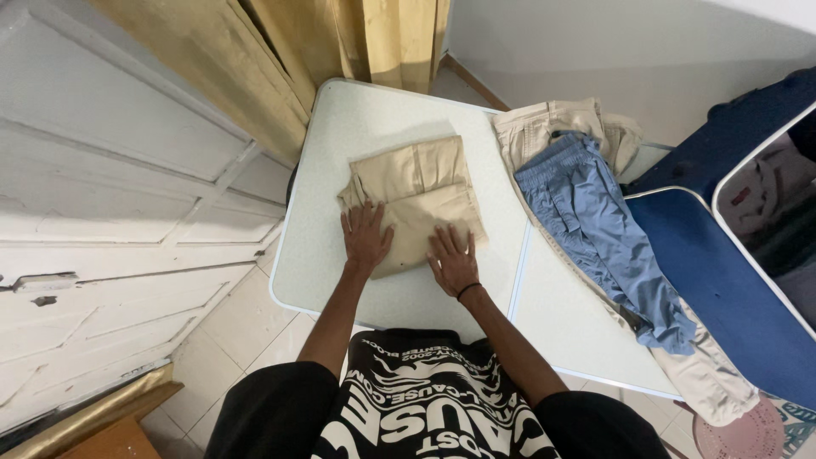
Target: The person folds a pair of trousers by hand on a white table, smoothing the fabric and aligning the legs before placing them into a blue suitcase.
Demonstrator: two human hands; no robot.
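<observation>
A folded pair of beige trousers (418,183) lies on the pale folding table (357,119). My left hand (365,236) rests flat on its near left corner, fingers spread. My right hand (452,259), with a dark band on the wrist, presses flat on the near right edge of the same folded cloth. Neither hand grips anything; both palms lie on the fabric.
On the table's right half lie blue drawstring trousers (595,229) on top of another beige garment (552,119) that hangs over the near edge. A blue suitcase (722,289) stands at the right. Yellow curtains (340,42) and a white panelled door (110,187) are close by.
</observation>
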